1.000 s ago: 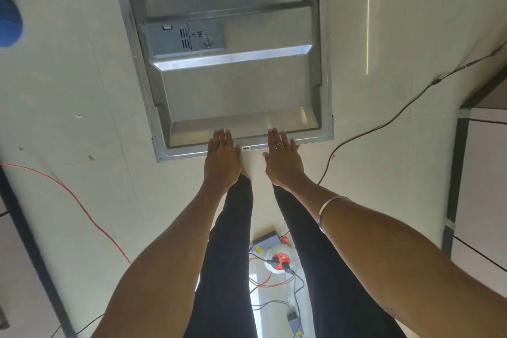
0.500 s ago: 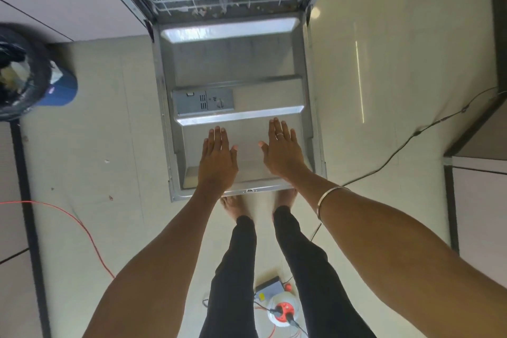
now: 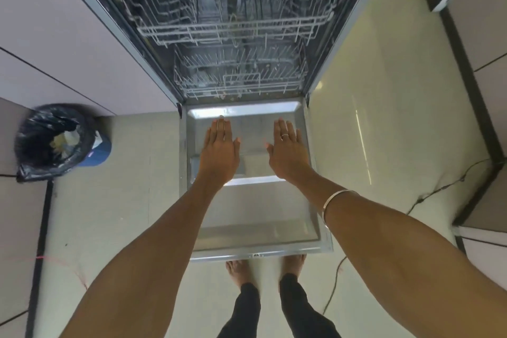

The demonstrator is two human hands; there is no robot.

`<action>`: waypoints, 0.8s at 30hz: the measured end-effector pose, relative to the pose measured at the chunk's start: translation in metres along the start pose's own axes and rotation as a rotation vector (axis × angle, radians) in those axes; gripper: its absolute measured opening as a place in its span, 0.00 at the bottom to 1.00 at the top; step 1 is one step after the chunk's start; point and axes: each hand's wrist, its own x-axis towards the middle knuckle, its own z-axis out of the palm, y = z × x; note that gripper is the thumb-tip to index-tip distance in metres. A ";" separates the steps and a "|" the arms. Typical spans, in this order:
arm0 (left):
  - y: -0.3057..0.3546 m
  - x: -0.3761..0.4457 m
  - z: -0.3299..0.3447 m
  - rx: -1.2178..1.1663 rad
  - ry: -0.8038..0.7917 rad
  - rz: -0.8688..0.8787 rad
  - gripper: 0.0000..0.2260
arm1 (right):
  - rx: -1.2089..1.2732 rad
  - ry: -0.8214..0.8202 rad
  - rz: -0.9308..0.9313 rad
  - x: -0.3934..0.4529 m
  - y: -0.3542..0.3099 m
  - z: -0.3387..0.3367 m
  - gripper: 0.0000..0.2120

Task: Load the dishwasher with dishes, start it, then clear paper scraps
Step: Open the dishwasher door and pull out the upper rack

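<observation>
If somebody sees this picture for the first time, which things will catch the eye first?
First, the two flat hands, left hand and right hand, stretched out over the lowered dishwasher door in the middle. Behind them, the open dishwasher shows its wire racks, with no dishes that I can make out. At the left, a bin lined with a black bag stands on the floor.

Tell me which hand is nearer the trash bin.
Left. The left hand is over the door's bin-side half; the right hand is farther from the trash bin.
</observation>
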 end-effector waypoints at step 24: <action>-0.021 0.193 -0.099 0.155 0.288 0.104 0.37 | -0.086 0.466 -0.228 0.169 0.007 -0.144 0.36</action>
